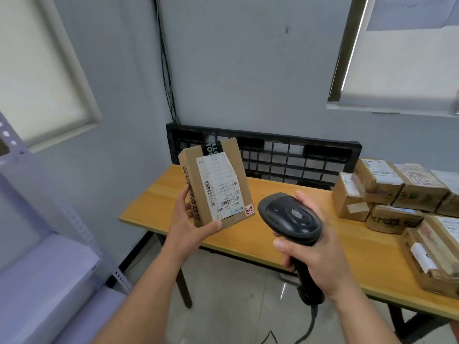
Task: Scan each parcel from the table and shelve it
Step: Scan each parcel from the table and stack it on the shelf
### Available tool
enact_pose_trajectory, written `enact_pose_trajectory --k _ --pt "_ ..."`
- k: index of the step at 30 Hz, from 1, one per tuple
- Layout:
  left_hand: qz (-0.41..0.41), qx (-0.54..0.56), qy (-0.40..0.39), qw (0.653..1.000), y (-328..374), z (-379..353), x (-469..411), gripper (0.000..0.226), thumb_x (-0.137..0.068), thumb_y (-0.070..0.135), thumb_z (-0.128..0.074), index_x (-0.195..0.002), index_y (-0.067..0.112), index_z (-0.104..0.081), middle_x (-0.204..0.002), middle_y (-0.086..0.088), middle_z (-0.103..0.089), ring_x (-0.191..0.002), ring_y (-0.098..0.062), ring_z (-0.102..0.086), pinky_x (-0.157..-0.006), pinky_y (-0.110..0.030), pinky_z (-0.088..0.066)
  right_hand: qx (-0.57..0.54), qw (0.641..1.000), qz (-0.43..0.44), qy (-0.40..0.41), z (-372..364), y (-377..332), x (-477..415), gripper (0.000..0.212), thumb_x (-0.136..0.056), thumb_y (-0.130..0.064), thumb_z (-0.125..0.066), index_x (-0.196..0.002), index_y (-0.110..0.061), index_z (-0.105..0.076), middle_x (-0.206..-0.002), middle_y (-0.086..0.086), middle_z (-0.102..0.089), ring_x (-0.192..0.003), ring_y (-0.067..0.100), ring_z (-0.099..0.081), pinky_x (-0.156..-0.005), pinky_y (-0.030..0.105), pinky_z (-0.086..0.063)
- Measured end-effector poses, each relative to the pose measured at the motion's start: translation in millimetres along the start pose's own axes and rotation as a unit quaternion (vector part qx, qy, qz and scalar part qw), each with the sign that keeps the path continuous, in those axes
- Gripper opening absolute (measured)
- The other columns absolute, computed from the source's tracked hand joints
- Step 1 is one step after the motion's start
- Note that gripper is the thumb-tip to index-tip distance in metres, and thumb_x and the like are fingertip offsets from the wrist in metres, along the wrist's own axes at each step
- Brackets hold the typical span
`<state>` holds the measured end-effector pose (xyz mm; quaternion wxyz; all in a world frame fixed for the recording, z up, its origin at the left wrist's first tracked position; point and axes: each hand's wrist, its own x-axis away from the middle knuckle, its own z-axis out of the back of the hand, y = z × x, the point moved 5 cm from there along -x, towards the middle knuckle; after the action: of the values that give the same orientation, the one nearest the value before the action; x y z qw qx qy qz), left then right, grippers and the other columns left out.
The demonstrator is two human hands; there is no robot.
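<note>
My left hand [188,224] grips a brown cardboard parcel [216,182] from below, holding it upright above the left end of the wooden table [260,229]. Its white shipping label with barcodes faces me. My right hand [315,254] grips the handle of a black barcode scanner [290,217], whose head sits just right of the parcel's lower corner. More brown parcels [387,189] lie stacked at the table's right end.
A black plastic pallet [273,155] leans on the wall behind the table. A pale metal shelf rack [49,256] stands at the left. The scanner's cable [308,328] hangs to the tiled floor. Windows with blinds are on both walls.
</note>
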<state>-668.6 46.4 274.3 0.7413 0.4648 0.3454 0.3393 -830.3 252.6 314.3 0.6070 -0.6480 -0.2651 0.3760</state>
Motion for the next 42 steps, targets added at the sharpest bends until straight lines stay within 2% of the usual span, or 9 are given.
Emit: enact_pose_trajectory --k 5,9,14,17,19,24,28,37,42 --pt "0.022 0.01 0.042 0.999 -13.0 66.0 29.2 0.099 -0.068 0.032 -0.085 -0.136 0.053 -0.018 -0.131 0.012 -0.046 -0.116 -0.007 -0.05 -0.092 -0.031 -0.046 0.01 0.999 0.015 -0.03 -65.2 -7.6 0.2 0.094 -0.068 0.007 -0.079 -0.139 -0.042 -0.043 -0.107 0.005 -0.067 -0.051 0.029 -0.061 -0.049 0.038 -0.055" --pt "0.028 0.009 0.084 0.996 -21.6 124.8 54.7 0.095 -0.07 0.023 -0.085 -0.124 0.064 -0.019 -0.122 0.025 -0.044 -0.113 0.003 -0.049 -0.09 -0.026 -0.047 0.007 0.997 0.025 -0.072 -122.6 -15.0 7.3 0.093 -0.067 0.008 -0.079 -0.133 -0.048 -0.045 -0.103 -0.004 -0.069 -0.051 0.025 -0.06 -0.05 0.035 -0.055" --pt "0.039 0.008 0.123 0.992 -24.2 189.2 85.2 0.098 -0.067 0.026 -0.087 -0.132 0.056 -0.02 -0.12 0.027 -0.044 -0.109 0.009 -0.048 -0.089 -0.023 -0.049 0.002 0.993 0.034 -0.114 -185.2 -24.4 20.0 0.095 -0.067 0.009 -0.079 -0.134 -0.048 -0.044 -0.104 -0.017 -0.069 -0.051 0.027 -0.06 -0.051 0.04 -0.055" --pt "0.047 -0.003 0.149 0.988 -25.1 227.2 105.5 0.101 -0.059 0.04 -0.083 -0.136 0.057 -0.02 -0.13 0.02 -0.045 -0.12 0.0 -0.046 -0.098 -0.039 -0.049 0.001 0.99 0.043 -0.136 -221.3 -31.0 26.2 0.095 -0.068 0.01 -0.078 -0.139 -0.042 -0.043 -0.101 -0.016 -0.07 -0.052 0.027 -0.061 -0.052 0.041 -0.054" --pt "0.048 -0.009 0.165 0.985 -25.1 252.4 119.3 0.101 -0.063 0.033 -0.086 -0.137 0.055 -0.02 -0.133 0.017 -0.044 -0.123 -0.001 -0.045 -0.099 -0.041 -0.049 -0.003 0.987 0.049 -0.155 -246.2 -35.4 29.7 0.095 -0.068 0.011 -0.078 -0.14 -0.04 -0.042 -0.101 -0.016 -0.07 -0.052 0.027 -0.061 -0.05 0.037 -0.054" --pt "0.031 -0.02 0.224 0.974 -22.3 314.8 151.7 0.099 -0.068 0.024 -0.086 -0.131 0.061 -0.02 -0.126 0.026 -0.045 -0.115 0.008 -0.048 -0.093 -0.029 -0.05 -0.024 0.98 0.057 -0.191 -302.6 -42.2 38.5 0.096 -0.066 0.012 -0.078 -0.139 -0.04 -0.044 -0.103 -0.008 -0.07 -0.051 0.028 -0.059 -0.047 0.036 -0.055" --pt "0.011 -0.021 0.273 0.962 -13.3 361.2 178.0 0.095 -0.07 0.022 -0.084 -0.119 0.071 -0.019 -0.124 0.032 -0.044 -0.106 0.018 -0.049 -0.075 -0.012 -0.049 -0.03 0.973 0.064 -0.22 -345.9 -46.2 46.4 0.095 -0.067 0.014 -0.077 -0.134 -0.045 -0.046 -0.099 -0.001 -0.07 -0.05 0.029 -0.058 -0.048 0.041 -0.053" --pt "-0.025 -0.036 0.394 0.918 11.4 460.5 244.8 0.089 -0.075 0.017 -0.079 -0.132 0.056 -0.023 -0.128 0.025 -0.048 -0.113 0.005 -0.053 -0.086 -0.029 -0.054 -0.043 0.952 0.073 -0.295 -441.8 -61.1 65.6 0.093 -0.068 0.014 -0.076 -0.134 -0.044 -0.046 -0.095 0.003 -0.071 -0.047 0.029 -0.056 -0.045 0.037 -0.049" --pt "-0.017 -0.036 0.466 0.884 14.5 507.3 285.9 0.089 -0.073 0.025 -0.08 -0.14 0.047 -0.025 -0.131 0.017 -0.052 -0.109 0.01 -0.053 -0.074 -0.009 -0.049 -0.047 0.937 0.072 -0.338 -485.4 -71.8 78.9 0.092 -0.07 0.013 -0.077 -0.134 -0.045 -0.046 -0.111 0.012 -0.065 -0.047 0.028 -0.058 -0.046 0.031 -0.052"
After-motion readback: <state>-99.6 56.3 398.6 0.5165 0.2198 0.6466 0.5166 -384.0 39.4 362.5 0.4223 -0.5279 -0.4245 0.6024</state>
